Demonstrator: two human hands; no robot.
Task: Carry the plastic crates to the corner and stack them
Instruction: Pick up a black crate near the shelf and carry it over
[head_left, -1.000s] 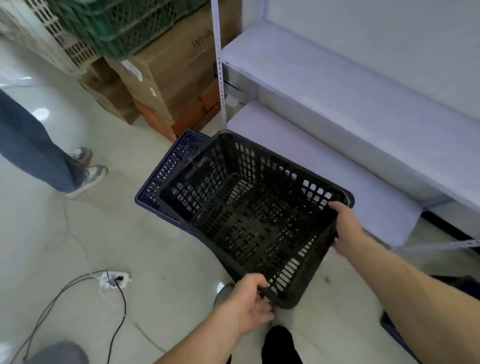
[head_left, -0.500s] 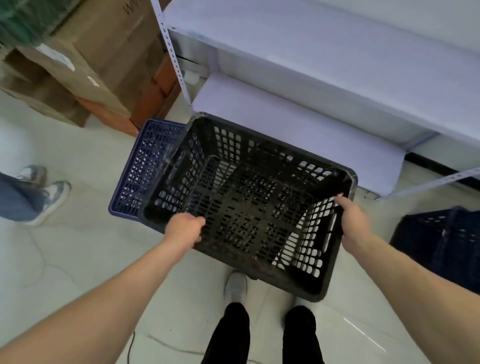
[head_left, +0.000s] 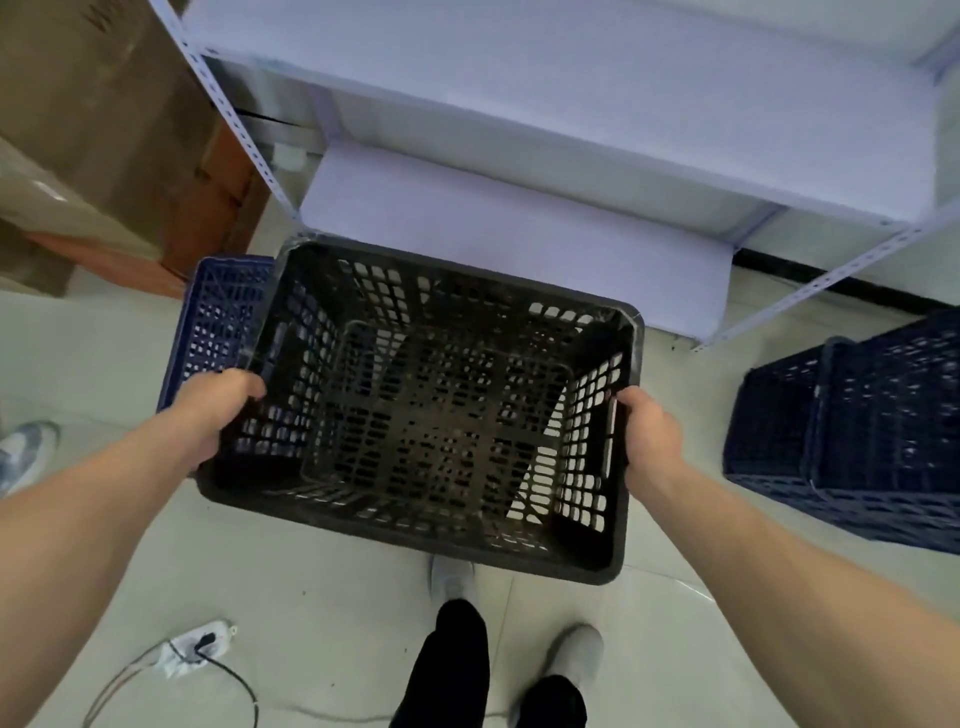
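Both hands, left (head_left: 215, 410) and right (head_left: 649, 436), curl their fingers over opposite rims of the black crate (head_left: 431, 415), held above the blue crate (head_left: 218, 322), just before the white shelf (head_left: 519, 228).

black crate (head_left: 426, 415): matt perforated plastic, dusty | blue crate (head_left: 218, 317) left of it: same lattice plastic | shelving (head_left: 519, 104) behind it: smooth painted metal | floor (head_left: 322, 613): glossy tile

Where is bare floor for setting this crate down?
Bare tile between the black crate and the dark blue crates rightward, and around the power strip. Crowded at the blue crate, between cardboard boxes and shelf.
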